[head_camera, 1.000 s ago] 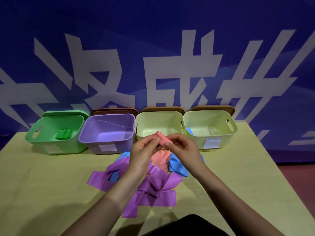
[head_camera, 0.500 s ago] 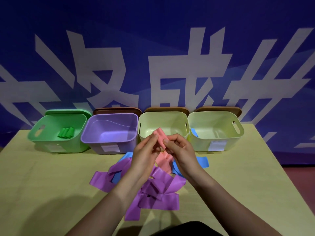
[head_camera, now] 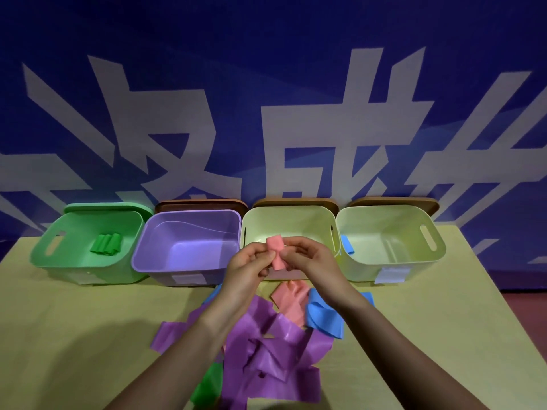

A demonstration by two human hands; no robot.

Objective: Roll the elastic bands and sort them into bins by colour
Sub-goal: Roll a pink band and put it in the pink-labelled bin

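A pink elastic band (head_camera: 276, 252), partly rolled, is pinched between my left hand (head_camera: 247, 269) and my right hand (head_camera: 310, 261) above the table, in front of the third bin; its loose tail (head_camera: 288, 300) hangs down to the pile. Under my forearms lie purple bands (head_camera: 266, 347), a blue band (head_camera: 324, 319) and a green band (head_camera: 208, 386). Along the back stand a green bin (head_camera: 68, 261) with a rolled green band (head_camera: 106, 244), a purple bin (head_camera: 165, 267), and two pale yellow bins (head_camera: 299, 213) (head_camera: 414, 261).
Lids stand behind the bins against a blue banner (head_camera: 266, 99). A blue piece (head_camera: 346, 245) shows between the two yellow bins. The yellow-green table (head_camera: 74, 335) ends at its right edge near a red floor (head_camera: 527, 315).
The roll has turned between my fingers and now stands more upright. The view has tilted slightly; both hands stay in front of the third bin.
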